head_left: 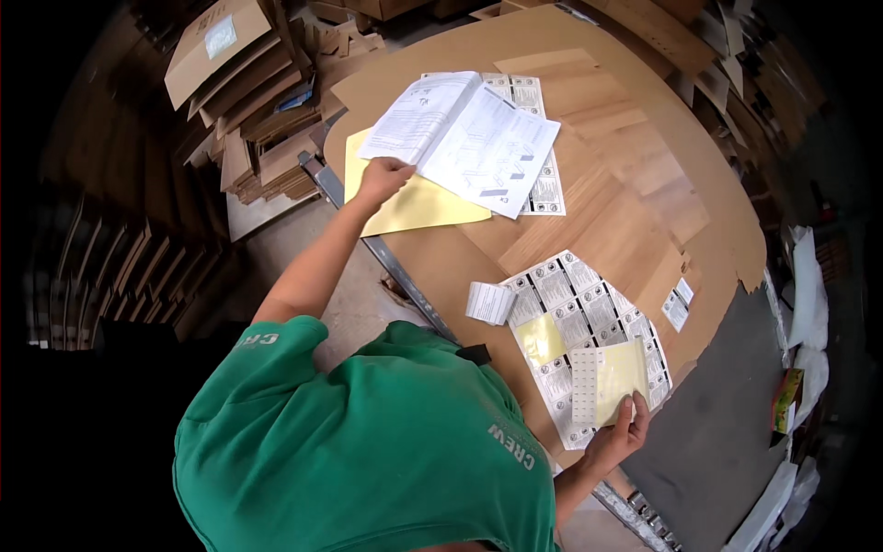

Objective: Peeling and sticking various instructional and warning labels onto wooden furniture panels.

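My left hand is closed at the lower edge of an open paper booklet, its fingers at the near end of the fold. Printed text and line drawings cover the booklet's pages. Under it lie a yellow sheet and a printed label sheet. My right hand pinches a small label sheet, partly bare yellow backing and partly rows of tiny labels. This rests over a larger sheet of black-and-white labels that has a yellow bare patch.
A folded stack of white printed slips lies near the table's front edge. Two small labels sit on the wood-patterned and brown cardboard surface. Stacked cardboard stands at the far left; clear plastic wrap hangs at the right.
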Demonstrator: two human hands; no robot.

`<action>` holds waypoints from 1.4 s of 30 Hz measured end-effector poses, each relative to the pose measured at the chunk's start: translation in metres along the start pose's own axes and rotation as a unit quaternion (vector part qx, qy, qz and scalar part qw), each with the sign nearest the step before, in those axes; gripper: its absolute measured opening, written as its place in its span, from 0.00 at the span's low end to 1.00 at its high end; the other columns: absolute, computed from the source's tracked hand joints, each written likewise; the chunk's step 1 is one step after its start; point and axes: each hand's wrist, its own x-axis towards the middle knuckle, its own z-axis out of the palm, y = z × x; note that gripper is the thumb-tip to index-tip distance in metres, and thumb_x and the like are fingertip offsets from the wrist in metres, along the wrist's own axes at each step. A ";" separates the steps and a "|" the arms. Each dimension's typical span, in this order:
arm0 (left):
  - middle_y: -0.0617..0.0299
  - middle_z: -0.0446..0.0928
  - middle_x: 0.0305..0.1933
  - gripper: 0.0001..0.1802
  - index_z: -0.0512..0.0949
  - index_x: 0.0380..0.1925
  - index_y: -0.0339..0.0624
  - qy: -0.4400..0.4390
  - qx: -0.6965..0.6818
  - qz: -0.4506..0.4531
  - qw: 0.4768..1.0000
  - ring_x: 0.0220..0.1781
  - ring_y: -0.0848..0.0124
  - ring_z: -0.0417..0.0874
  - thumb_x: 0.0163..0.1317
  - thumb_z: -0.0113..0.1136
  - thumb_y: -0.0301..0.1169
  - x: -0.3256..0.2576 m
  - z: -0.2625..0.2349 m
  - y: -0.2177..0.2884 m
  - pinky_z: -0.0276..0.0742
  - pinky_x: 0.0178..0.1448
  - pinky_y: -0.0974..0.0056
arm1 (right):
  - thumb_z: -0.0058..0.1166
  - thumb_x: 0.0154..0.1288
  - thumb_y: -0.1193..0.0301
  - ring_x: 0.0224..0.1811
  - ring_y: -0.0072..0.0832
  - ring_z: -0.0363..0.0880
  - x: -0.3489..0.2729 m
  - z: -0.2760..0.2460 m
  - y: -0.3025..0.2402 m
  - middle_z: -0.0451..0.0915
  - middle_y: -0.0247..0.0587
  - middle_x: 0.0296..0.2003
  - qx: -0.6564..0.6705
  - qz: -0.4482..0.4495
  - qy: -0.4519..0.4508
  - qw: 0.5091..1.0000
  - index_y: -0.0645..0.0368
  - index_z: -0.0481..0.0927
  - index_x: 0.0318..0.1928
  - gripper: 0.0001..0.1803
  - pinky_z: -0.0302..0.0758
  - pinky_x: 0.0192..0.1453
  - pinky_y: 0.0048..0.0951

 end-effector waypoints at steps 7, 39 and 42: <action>0.54 0.77 0.30 0.17 0.75 0.37 0.29 -0.015 -0.353 -0.257 0.900 0.28 0.66 0.80 0.57 0.65 0.34 -0.017 0.014 -0.018 0.82 0.32 0.65 | 0.57 0.61 0.75 0.39 0.25 0.76 0.000 0.037 -0.012 0.79 0.46 0.39 0.022 0.008 0.020 1.000 0.69 0.77 0.44 0.13 0.72 0.46 0.22; 0.53 0.76 0.33 0.09 0.70 0.32 0.30 -0.001 -0.456 -0.192 0.869 0.29 0.66 0.80 0.61 0.58 0.26 0.007 0.087 0.007 0.83 0.35 0.65 | 0.58 0.60 0.76 0.42 0.25 0.75 0.000 0.044 0.015 0.79 0.44 0.41 -0.032 0.066 0.032 0.997 0.69 0.78 0.43 0.11 0.70 0.51 0.24; 0.48 0.76 0.41 0.14 0.68 0.42 0.22 0.002 -0.402 -0.212 0.891 0.41 0.61 0.81 0.62 0.55 0.25 0.002 0.079 0.004 0.82 0.45 0.64 | 0.58 0.60 0.76 0.43 0.25 0.75 0.001 0.050 0.013 0.79 0.44 0.41 -0.040 0.071 0.023 0.996 0.69 0.78 0.43 0.11 0.69 0.51 0.25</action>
